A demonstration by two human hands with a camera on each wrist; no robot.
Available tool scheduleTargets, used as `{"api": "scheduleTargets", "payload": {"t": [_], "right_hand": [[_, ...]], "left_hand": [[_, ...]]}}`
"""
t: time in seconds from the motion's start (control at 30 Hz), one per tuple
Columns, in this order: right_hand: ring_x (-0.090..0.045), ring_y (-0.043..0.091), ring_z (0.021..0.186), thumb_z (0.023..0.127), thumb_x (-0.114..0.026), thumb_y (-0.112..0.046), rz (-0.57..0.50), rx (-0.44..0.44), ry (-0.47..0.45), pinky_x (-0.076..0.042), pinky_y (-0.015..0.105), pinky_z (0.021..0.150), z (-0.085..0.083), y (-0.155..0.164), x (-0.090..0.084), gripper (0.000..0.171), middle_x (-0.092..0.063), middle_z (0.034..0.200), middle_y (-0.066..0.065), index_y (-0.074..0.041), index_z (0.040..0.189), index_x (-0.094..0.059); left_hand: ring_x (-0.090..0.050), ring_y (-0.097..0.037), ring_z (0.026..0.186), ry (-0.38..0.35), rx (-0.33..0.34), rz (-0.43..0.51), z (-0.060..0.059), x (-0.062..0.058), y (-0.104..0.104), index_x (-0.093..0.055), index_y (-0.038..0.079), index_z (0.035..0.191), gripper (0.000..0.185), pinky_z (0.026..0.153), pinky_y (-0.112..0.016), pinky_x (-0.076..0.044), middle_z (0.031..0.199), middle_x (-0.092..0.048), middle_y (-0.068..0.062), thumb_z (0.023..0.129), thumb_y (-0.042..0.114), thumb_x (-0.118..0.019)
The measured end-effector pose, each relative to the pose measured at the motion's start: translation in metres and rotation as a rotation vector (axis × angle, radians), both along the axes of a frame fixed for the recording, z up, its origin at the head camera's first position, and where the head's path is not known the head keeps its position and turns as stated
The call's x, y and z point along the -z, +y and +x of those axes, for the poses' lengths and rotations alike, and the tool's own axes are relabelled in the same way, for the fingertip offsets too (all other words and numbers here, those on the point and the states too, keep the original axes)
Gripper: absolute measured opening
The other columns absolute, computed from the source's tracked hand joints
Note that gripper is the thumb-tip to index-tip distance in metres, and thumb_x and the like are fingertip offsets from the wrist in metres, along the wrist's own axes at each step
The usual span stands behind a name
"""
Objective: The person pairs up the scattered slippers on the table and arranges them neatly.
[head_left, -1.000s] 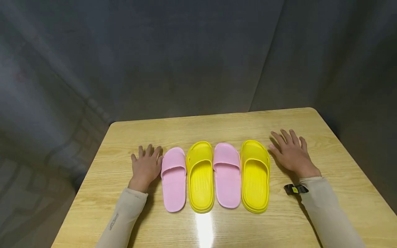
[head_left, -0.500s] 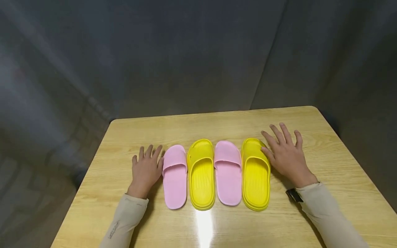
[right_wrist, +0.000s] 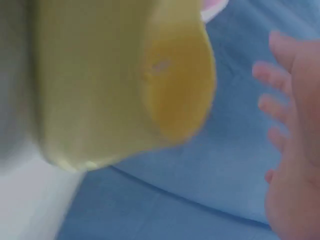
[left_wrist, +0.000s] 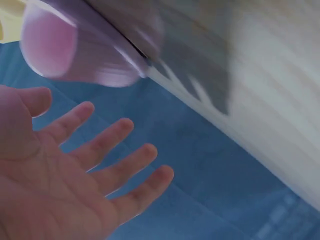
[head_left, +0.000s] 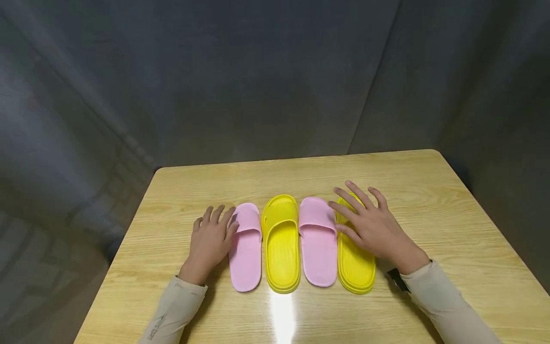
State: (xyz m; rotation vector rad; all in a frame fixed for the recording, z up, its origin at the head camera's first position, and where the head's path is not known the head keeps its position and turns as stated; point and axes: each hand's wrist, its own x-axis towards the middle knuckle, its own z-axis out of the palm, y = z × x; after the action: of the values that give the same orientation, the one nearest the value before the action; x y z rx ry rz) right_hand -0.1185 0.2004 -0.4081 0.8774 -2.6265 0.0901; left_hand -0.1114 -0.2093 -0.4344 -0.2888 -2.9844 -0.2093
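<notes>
Four slippers is avoided here by naming each: a pink slipper lies leftmost in the head view, then a yellow slipper, a second pink slipper and a second yellow slipper, side by side with toes pointing away. My left hand, fingers spread, is at the left edge of the first pink slipper's strap. Over the rightmost yellow slipper is my right hand, fingers spread and hiding most of its strap. Both wrist views show a gap between hand and slipper; neither hand holds anything.
The slippers lie on a light wooden table with rounded far corners. Dark grey curtains stand behind it and along both sides. A black band is at the right sleeve's cuff.
My right hand has moved left from beside the rightmost yellow slipper to above it. My left hand has shifted slightly right, its fingertips now overlapping the leftmost pink slipper. The slippers keep their arrangement.
</notes>
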Motion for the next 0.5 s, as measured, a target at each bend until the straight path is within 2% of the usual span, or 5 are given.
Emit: {"api": "scheduleTargets", "payload": {"t": [0.1, 0.2, 0.37, 0.5], "right_hand": [[-0.014, 0.027, 0.155, 0.091, -0.061, -0.045, 0.023, -0.059, 0.022, -0.019, 0.061, 0.111, -0.005, -0.006, -0.008, 0.058, -0.037, 0.159, 0.005, -0.023, 0.144, -0.052], [-0.016, 0.027, 0.154, 0.093, -0.059, -0.044, 0.050, -0.074, 0.007, -0.020, 0.059, 0.111, -0.012, -0.012, -0.010, 0.056, -0.038, 0.159, 0.005, -0.022, 0.144, -0.052], [-0.020, 0.028, 0.153, 0.097, -0.056, -0.049, 0.114, -0.102, -0.104, -0.023, 0.058, 0.116, -0.016, -0.023, 0.009, 0.060, -0.036, 0.161, 0.006, -0.019, 0.148, -0.047], [-0.020, 0.028, 0.153, 0.096, -0.055, -0.053, 0.110, -0.071, -0.158, -0.026, 0.057, 0.115, -0.012, -0.027, 0.020, 0.067, -0.033, 0.162, 0.006, -0.019, 0.152, -0.041]], "left_hand": [[-0.040, -0.044, 0.140, 0.026, 0.035, 0.004, 0.003, -0.001, 0.006, -0.051, 0.021, 0.144, 0.047, 0.103, -0.064, -0.039, 0.148, -0.050, -0.015, 0.103, 0.044, -0.045], [-0.041, -0.045, 0.139, 0.038, 0.068, 0.002, 0.005, -0.003, 0.012, -0.052, 0.023, 0.142, 0.044, 0.103, -0.063, -0.041, 0.147, -0.051, -0.015, 0.103, 0.042, -0.047], [-0.041, -0.045, 0.140, 0.047, 0.121, 0.013, 0.006, -0.005, 0.022, -0.052, 0.025, 0.142, 0.044, 0.105, -0.063, -0.039, 0.147, -0.051, -0.014, 0.102, 0.042, -0.050], [-0.040, -0.044, 0.140, 0.047, 0.151, 0.015, 0.005, -0.006, 0.025, -0.051, 0.026, 0.144, 0.046, 0.107, -0.062, -0.037, 0.148, -0.050, -0.013, 0.101, 0.043, -0.052]]}}
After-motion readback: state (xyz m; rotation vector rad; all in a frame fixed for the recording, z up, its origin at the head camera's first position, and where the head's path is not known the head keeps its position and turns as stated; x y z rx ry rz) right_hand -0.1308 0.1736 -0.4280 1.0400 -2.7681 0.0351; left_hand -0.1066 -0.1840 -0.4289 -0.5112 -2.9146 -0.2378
